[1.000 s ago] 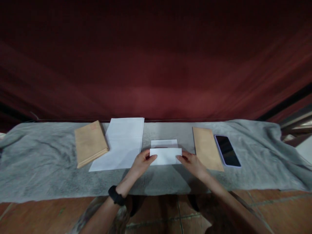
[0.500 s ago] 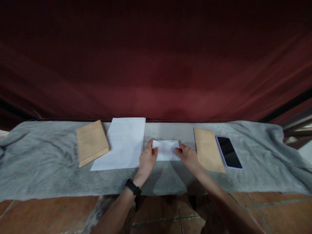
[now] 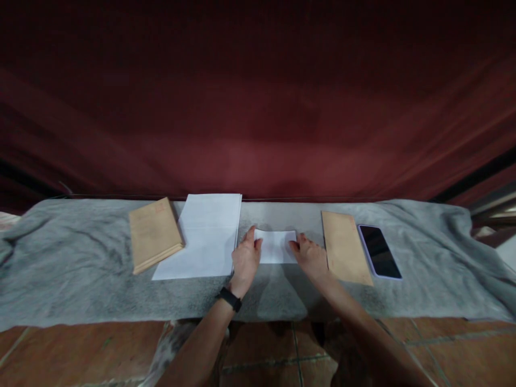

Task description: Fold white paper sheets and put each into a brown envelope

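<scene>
A folded sheet of white paper [image 3: 276,248] lies between my hands over the grey cloth. My left hand [image 3: 245,259] grips its left edge, thumb on top and fingers at the far left corner. On the opposite edge my right hand [image 3: 310,255] pinches the paper the same way, its fingers partly hidden from view. Just left of my left hand rests a stack of larger white sheets [image 3: 207,236]. Close to the right hand lies a single brown envelope [image 3: 346,248].
Several brown envelopes [image 3: 155,231] are piled at the left, overlapping the white sheets. A phone [image 3: 380,251] in a light purple case lies at the right. Grey cloth [image 3: 80,258] covers the narrow surface, with a dark red curtain [image 3: 258,107] behind and floor tiles [image 3: 80,349] below.
The far edge of the folded paper, creased and slightly parted before, now looks smoother. My left hand and wrist have shifted slightly right; the right hand stays nearly in place.
</scene>
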Action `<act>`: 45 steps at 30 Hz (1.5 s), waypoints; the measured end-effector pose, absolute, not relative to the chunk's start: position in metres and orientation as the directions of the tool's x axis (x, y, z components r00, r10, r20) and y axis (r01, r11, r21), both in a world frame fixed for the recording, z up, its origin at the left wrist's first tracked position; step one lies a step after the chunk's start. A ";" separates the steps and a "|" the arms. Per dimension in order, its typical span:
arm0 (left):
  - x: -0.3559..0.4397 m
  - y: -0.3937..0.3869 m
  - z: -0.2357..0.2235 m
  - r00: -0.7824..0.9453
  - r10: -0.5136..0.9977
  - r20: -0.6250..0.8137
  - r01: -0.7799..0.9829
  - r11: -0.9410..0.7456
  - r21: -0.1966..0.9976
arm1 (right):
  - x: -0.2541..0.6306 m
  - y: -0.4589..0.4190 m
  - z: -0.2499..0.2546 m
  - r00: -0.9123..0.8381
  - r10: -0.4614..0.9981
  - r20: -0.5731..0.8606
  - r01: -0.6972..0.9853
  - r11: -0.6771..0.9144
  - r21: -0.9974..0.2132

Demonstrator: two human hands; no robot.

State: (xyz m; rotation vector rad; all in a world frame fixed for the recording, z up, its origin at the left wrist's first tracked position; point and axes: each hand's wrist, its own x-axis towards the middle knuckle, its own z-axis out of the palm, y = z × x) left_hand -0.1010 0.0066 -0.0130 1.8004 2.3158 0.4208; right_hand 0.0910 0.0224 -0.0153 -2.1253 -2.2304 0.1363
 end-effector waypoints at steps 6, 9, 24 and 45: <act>-0.096 0.003 -0.016 -0.152 0.986 0.066 0.976 0.139 0.168 | 0.085 0.019 -0.021 -0.226 0.939 0.258 0.951 0.270 -0.151; -0.094 0.002 -0.017 -0.117 0.992 0.045 0.989 0.113 0.097 | 0.074 0.013 -0.034 -0.344 0.880 0.327 0.868 0.431 -0.247; -0.081 -0.006 -0.021 0.086 0.977 0.195 0.988 -0.109 0.113 | 0.063 -0.001 -0.065 -0.440 0.835 0.330 0.852 0.504 -0.142; -0.094 -0.016 -0.048 0.069 0.982 0.176 0.990 -0.090 0.111 | 0.090 -0.007 -0.065 -0.334 0.891 0.308 0.913 0.387 -0.130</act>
